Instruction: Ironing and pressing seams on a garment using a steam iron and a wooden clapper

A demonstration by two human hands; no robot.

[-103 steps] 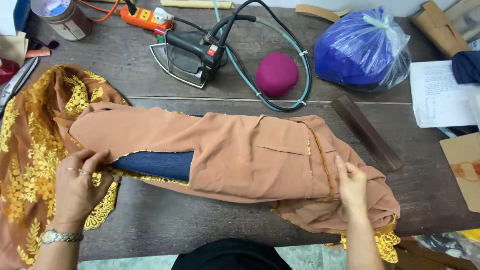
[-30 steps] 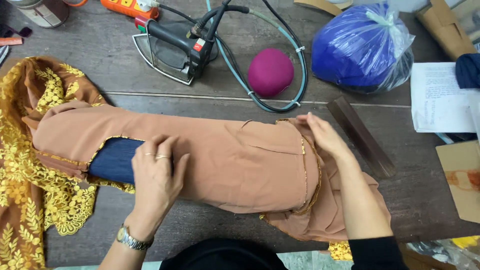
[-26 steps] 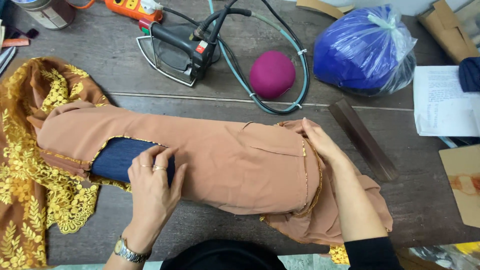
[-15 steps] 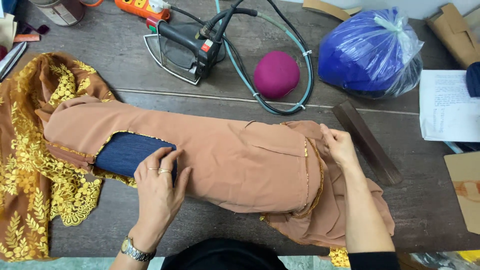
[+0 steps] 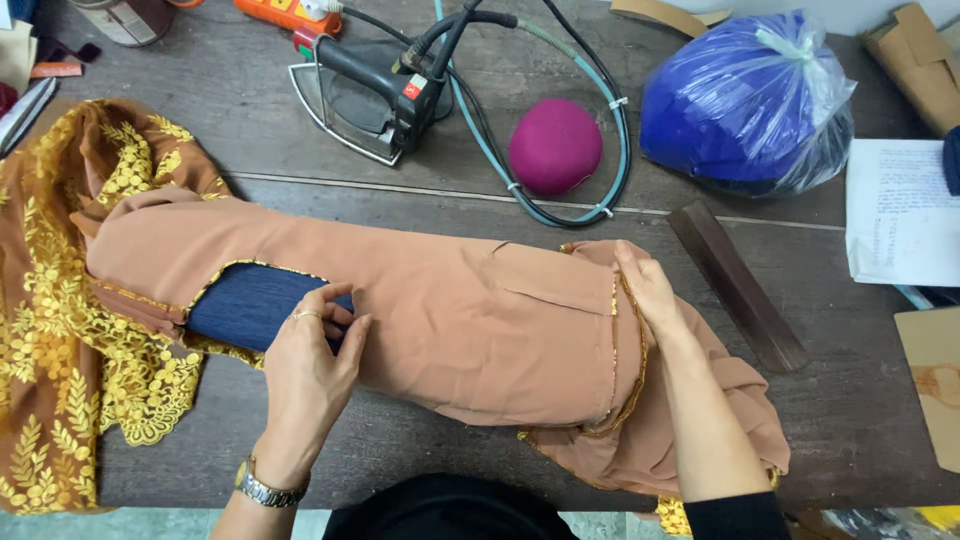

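A tan-brown garment (image 5: 450,320) lies stretched over a long padded form across the wooden table (image 5: 250,445). The form's dark blue cover (image 5: 250,305) shows through an opening edged with gold trim. My left hand (image 5: 310,355) rests on the garment at that opening, fingertips pinching the fabric edge over the blue cover. My right hand (image 5: 650,290) presses flat on the garment's right end beside a gold-trimmed seam. Gold-embroidered lace (image 5: 70,330) of the same garment spreads at the left.
A black iron (image 5: 375,90) with coiled cord stands at the back, a magenta round pad (image 5: 555,147) beside it. A blue plastic bag (image 5: 745,100) sits back right. A dark wooden bar (image 5: 735,285) lies right of the garment. Papers (image 5: 900,210) and cardboard (image 5: 935,385) are on the far right.
My left hand moved from the garment's left end onto the opening over the blue cover. My right hand slid up along the right seam, and the fabric lies smoother.
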